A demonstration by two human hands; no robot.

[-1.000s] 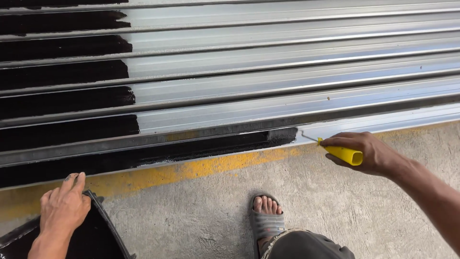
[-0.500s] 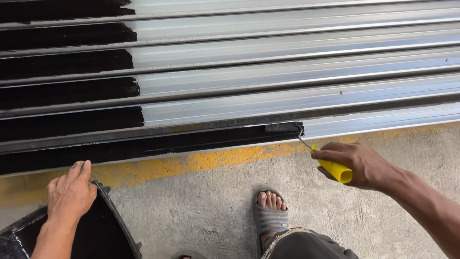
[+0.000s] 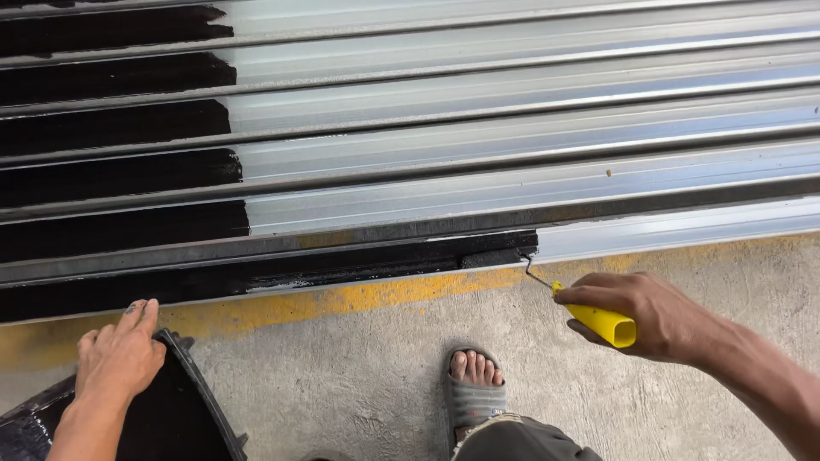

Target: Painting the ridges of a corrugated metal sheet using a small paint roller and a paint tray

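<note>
So from where I'm watching, the right hand [image 3: 658, 316] is wrapped tight round the yellow handle [image 3: 602, 321] of a small paint roller [image 3: 500, 256]. The handle sits in the fist with its butt end poking out toward me, and a thin wire shank runs up and left from it to the roller head. That head is pressed into the lowest groove of the corrugated metal shutter [image 3: 530, 119], right at the edge where the black paint [image 3: 256, 277] ends and bare silver metal starts. So the roller is up and left of the right hand, well apart from the left one.

The left hand [image 3: 120, 354] is over at the bottom left, fingers spread and lying flat on the rim of a black paint tray [image 3: 201, 397]. It's not gripping anything as far as I can tell, though the palm side is hidden.

Between the two hands there's a foot in a grey sandal [image 3: 476, 388] on the concrete floor [image 3: 359, 376], just below the yellow painted strip [image 3: 384, 294] along the shutter's base.
</note>
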